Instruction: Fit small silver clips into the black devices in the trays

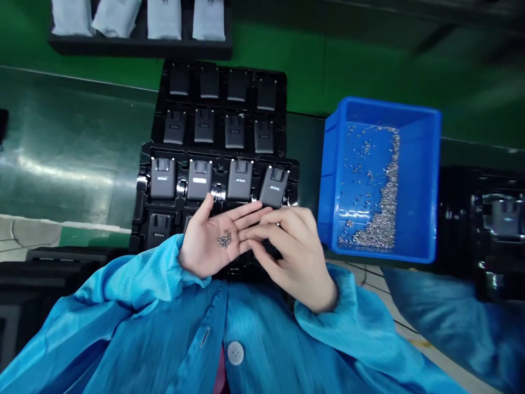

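Observation:
My left hand [215, 241] lies palm up, its fingers stretched out, with a small heap of metal screws [223, 239] resting on the palm. Over its fingers is my right hand [293, 249], thumb and forefinger brought together in a pinch; what they hold, if anything, is too small to make out. A tiny bright speck shows between the right fingers. Beneath and beyond both hands, a black tray [141, 210] carries black box-shaped devices lettered "Riton", such as the tilted device [274, 187] just past my fingertips.
A blue bin [418, 180] at right contains many loose screws piled along one side. Behind the near tray stands another black tray [281, 117] of similar devices. Farther back, a dark foam holder [139, 48] bears white-wrapped packets. Another person's blue sleeve [443, 317] is at lower right.

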### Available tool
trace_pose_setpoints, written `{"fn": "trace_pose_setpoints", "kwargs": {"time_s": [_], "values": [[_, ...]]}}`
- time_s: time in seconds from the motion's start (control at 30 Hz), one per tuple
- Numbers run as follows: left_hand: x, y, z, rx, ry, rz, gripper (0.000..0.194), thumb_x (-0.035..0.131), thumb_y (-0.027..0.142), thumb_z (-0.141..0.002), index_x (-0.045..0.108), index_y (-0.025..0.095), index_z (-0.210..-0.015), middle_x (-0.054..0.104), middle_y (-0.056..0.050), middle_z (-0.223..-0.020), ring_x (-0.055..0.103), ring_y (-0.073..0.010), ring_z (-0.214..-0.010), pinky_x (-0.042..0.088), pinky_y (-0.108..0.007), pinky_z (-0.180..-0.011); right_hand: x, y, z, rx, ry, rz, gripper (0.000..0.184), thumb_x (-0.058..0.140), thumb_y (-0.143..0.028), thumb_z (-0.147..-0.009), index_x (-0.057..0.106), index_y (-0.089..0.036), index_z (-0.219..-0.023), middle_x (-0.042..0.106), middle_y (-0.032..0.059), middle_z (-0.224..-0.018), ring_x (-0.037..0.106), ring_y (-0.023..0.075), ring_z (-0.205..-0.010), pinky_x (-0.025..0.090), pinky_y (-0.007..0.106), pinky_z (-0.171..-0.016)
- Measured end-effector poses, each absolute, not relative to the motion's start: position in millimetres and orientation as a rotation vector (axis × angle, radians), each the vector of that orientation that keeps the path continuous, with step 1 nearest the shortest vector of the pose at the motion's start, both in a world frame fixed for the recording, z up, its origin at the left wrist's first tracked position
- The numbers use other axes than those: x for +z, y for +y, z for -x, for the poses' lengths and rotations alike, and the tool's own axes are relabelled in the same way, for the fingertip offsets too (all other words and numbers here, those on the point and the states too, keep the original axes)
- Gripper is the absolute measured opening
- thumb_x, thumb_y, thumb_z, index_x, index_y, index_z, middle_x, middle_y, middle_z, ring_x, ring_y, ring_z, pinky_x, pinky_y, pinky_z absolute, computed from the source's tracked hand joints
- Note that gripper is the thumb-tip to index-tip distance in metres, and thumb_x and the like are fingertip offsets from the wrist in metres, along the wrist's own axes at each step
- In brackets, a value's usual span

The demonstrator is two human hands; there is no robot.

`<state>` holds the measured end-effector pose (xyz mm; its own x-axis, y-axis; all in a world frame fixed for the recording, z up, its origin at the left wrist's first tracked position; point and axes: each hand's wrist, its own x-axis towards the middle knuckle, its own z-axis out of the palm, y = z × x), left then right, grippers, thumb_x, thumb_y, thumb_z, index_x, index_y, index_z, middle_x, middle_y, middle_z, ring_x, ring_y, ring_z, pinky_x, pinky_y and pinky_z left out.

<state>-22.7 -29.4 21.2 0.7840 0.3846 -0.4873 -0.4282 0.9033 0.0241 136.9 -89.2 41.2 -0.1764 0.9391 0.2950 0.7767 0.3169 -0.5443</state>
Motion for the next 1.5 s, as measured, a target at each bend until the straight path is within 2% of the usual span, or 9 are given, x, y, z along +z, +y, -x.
{"fn": "trace_pose_setpoints", "kwargs": {"time_s": [0.23, 0.43, 0.63, 0.77, 0.97, 1.1, 1.2, 1.4, 1.5], "values": [[21.3, -29.7, 19.6, 0.433, 0.535, 0.164, 0.083, 0.020, 0.069, -0.095, 0.051, 0.005, -0.138, 0.069, -0.010, -0.099, 0.061, -0.0142, -0.076, 0.046, -0.025, -0.072, 37.5, -83.5, -128.2, 0.369, -2.094, 1.535, 0.010, 0.059, -0.021, -0.093, 0.069, -0.021, -0.089, 0.067, 0.0041, -0.094, 0.052, 0.0220, -0.098, 0.041, 0.041, -0.090], [20.9, -32.4, 19.3, 0.417, 0.500, 0.203, 0.081, 0.012, 0.065, -0.097, 0.068, 0.007, -0.100, 0.068, -0.009, -0.080, 0.066, -0.0153, -0.074, 0.050, -0.026, -0.073, 37.6, -74.9, -122.8, 0.280, -2.229, 1.477, 0.013, 0.058, -0.015, -0.091, 0.069, -0.020, -0.087, 0.063, 0.0048, -0.091, 0.047, 0.0222, -0.094, 0.041, 0.040, -0.091], [16.7, -35.4, 20.9, 0.438, 0.447, 0.213, 0.081, 0.011, 0.063, -0.098, 0.068, 0.008, -0.086, 0.067, -0.008, -0.075, 0.066, -0.0135, -0.066, 0.049, -0.024, -0.065, 35.4, -69.2, -125.4, 0.196, -2.500, 1.317, 0.011, 0.066, -0.010, -0.082, 0.067, -0.021, -0.084, 0.061, 0.0022, -0.087, 0.048, 0.0219, -0.092, 0.038, 0.041, -0.098], [9.9, -37.5, 20.5, 0.452, 0.433, 0.213, 0.075, 0.015, 0.063, -0.099, 0.065, 0.012, -0.075, 0.066, -0.007, -0.072, 0.066, -0.0134, -0.065, 0.048, -0.025, -0.064, 37.8, -65.0, -125.8, 0.169, -2.649, 1.258, 0.015, 0.072, -0.010, -0.076, 0.063, -0.020, -0.081, 0.060, 0.0012, -0.087, 0.051, 0.0227, -0.093, 0.041, 0.041, -0.094], [8.7, -40.2, 20.9, 0.431, 0.494, 0.213, 0.066, 0.027, 0.063, -0.098, 0.061, 0.013, -0.072, 0.062, -0.004, -0.064, 0.062, -0.0124, -0.060, 0.046, -0.024, -0.064, 42.9, -64.6, -123.1, 0.133, -2.740, 1.180, 0.013, 0.071, -0.012, -0.074, 0.061, -0.019, -0.079, 0.058, 0.0002, -0.081, 0.051, 0.0203, -0.082, 0.045, 0.039, -0.083], [15.7, -38.4, 20.8, 0.414, 0.550, 0.152, 0.069, 0.021, 0.064, -0.098, 0.060, 0.013, -0.071, 0.062, -0.005, -0.062, 0.062, -0.0136, -0.058, 0.047, -0.025, -0.063, 39.6, -65.2, -121.7, 0.028, -2.745, 1.203, 0.009, 0.065, -0.010, -0.075, 0.059, -0.017, -0.076, 0.057, 0.0029, -0.079, 0.051, 0.0216, -0.079, 0.046, 0.041, -0.081], [17.6, -37.7, 18.7, 0.398, 0.574, 0.114, 0.073, 0.017, 0.063, -0.099, 0.061, 0.012, -0.072, 0.059, -0.004, -0.060, 0.061, -0.0129, -0.056, 0.047, -0.024, -0.062, 39.3, -65.4, -122.8, 0.112, -2.671, 1.237, 0.011, 0.061, -0.007, -0.077, 0.058, -0.017, -0.075, 0.058, 0.0031, -0.079, 0.051, 0.0211, -0.078, 0.046, 0.040, -0.079], [14.9, -36.8, 19.9, 0.332, 0.670, -0.059, 0.064, 0.019, 0.053, -0.101, 0.063, 0.010, -0.082, 0.051, -0.002, -0.062, 0.049, -0.0088, -0.052, 0.041, -0.020, -0.052, 61.6, -66.2, -148.1, 0.459, -2.317, 1.298, 0.010, 0.056, -0.010, -0.088, 0.058, -0.020, -0.085, 0.062, 0.0019, -0.084, 0.055, 0.0183, -0.082, 0.046, 0.034, -0.077], [32.8, -13.8, 33.6, 0.338, 0.768, -0.291, 0.037, 0.037, 0.039, -0.100, 0.059, 0.013, -0.084, 0.029, 0.007, -0.055, 0.022, -0.0042, -0.042, 0.018, -0.015, -0.038, 67.2, -66.8, -171.1, 0.398, -2.074, 1.391, 0.010, 0.056, -0.013, -0.089, 0.059, -0.022, -0.089, 0.065, -0.0001, -0.085, 0.060, 0.0152, -0.082, 0.048, 0.029, -0.076]]}}
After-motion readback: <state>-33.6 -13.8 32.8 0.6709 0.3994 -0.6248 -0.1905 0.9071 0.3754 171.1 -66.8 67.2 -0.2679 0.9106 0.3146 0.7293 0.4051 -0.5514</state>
